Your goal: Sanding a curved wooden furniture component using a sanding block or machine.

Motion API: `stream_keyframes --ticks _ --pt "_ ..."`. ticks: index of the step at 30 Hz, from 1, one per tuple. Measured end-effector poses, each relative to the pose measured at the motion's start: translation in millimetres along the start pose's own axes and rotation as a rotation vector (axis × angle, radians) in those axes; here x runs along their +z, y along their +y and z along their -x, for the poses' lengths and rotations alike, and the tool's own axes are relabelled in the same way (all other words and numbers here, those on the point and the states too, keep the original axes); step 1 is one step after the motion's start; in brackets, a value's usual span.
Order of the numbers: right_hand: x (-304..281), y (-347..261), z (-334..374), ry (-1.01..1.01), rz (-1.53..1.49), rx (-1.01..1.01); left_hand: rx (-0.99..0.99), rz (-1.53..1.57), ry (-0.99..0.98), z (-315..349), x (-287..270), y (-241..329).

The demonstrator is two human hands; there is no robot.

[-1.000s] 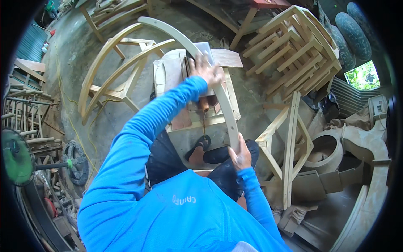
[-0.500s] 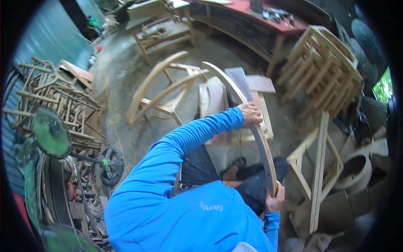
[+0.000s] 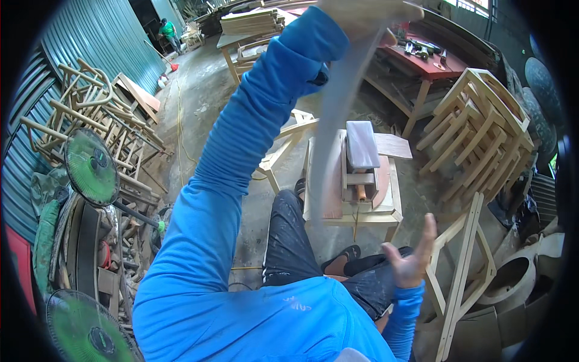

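My left hand is raised at the top of the view, fingers wrapped round a curved wooden strip. Motion blurs the strip, which hangs from that hand, close to me. Lower right, my right hand holds nothing; its thumb and fingers are spread apart. Beyond the strip stands a low wooden bench. On it sits a pale, flat-topped rectangular block in a small wooden frame. My left arm partly hides a wooden chair frame.
Angled wooden frames are stacked at the right, with a narrow frame leaning nearer. A red table carries tools. Left stand green fans and piled chair frames. A person in green is far off.
My right hand has let go of the curved wooden strip and opened. My left hand has lifted the strip up toward me and swung it to hang down. The view has tilted up.
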State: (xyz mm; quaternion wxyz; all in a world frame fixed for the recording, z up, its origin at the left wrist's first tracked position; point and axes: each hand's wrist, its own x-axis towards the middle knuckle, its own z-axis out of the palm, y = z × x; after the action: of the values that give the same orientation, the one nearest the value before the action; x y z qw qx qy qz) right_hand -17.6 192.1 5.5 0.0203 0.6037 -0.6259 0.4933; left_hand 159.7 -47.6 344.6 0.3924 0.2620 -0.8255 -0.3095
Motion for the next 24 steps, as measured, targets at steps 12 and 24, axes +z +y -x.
stream_keyframes --ticks 12,24 --pt "-92.5 47.2 166.3 -0.219 0.359 0.071 -0.495 0.559 0.471 63.9 148.3 -275.1" --pt "-178.8 35.1 271.9 -0.539 0.387 0.176 -0.449 -0.869 -0.147 130.7 245.6 -372.8"
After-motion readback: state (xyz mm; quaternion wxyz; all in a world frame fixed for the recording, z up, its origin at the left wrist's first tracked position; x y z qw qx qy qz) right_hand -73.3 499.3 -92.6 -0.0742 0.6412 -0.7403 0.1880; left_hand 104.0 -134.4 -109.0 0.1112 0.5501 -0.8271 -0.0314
